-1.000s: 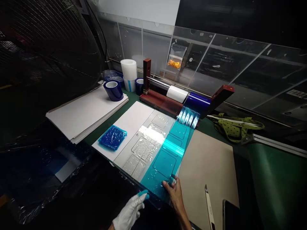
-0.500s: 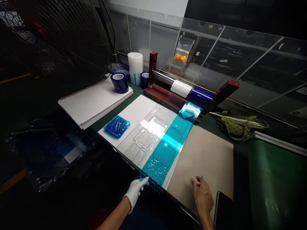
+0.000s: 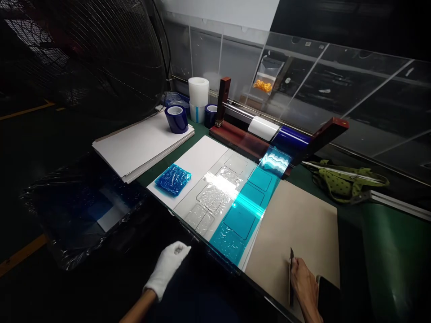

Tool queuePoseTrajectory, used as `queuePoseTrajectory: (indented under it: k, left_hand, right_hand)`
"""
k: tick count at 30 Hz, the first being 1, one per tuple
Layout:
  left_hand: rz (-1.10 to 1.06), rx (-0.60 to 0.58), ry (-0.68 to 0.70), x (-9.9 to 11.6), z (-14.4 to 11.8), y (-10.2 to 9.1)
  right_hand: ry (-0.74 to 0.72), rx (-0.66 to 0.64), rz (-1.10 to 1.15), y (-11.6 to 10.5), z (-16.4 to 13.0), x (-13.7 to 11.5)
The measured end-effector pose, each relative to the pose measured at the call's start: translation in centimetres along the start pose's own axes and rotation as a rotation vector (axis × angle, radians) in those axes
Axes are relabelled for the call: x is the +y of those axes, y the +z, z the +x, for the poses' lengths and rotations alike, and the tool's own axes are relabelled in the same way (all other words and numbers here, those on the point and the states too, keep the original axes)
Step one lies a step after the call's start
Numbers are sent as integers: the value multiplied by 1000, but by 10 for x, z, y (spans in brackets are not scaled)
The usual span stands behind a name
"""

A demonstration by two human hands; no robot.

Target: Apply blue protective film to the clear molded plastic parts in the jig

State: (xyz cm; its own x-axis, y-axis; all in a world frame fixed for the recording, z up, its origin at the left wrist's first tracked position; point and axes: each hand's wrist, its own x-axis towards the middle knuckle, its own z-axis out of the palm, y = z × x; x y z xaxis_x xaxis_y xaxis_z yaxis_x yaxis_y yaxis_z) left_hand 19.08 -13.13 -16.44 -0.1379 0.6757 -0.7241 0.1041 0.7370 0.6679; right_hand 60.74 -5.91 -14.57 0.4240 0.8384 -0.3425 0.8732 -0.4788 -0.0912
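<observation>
A clear bag [image 3: 263,80] of orange pieces hangs behind the acrylic screen. The bare right hand [image 3: 305,285] grips a knife [image 3: 291,274] on the brown board [image 3: 296,233]; the gloved left hand [image 3: 167,264], loosely curled and empty, hovers beside the blue film [image 3: 240,220].

My gloved left hand [image 3: 168,265] hangs loosely curled with its forearm bare; my bare right hand [image 3: 305,285] is clenched, knuckles up.

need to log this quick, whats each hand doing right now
Left hand: gloved, loosely curled, holding nothing, just off the blue film.
Right hand: closed on a knife.
</observation>
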Motion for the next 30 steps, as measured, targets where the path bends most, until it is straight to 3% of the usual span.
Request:
queuePoseTrajectory:
  k: [3, 5, 9, 11, 16, 23, 30]
  left_hand:
    - [154, 149, 164, 11, 21, -31]
    - [279, 208, 311, 21, 43, -45]
    - [559, 166, 585, 44, 87, -55]
    - [702, 123, 670, 53, 104, -55]
    - [967, 68, 756, 58, 128, -57]
    - [1137, 8, 796, 52, 139, -63]
    - [1178, -24, 806, 44, 146, -63]
  right_hand:
    - [-4, -53, 409, -1, -11, -31]
    - [-72, -74, 508, 3, -24, -68]
    - [-418, -119, 417, 23, -51, -160]
    - [-594, -70, 315, 37, -60, -203]
    - [-723, 87, -105, 69, -61, -280]
    - [-761, -1, -313, 92, -46, -328]
    - [-752, -65, -364, 94, -37, -332]
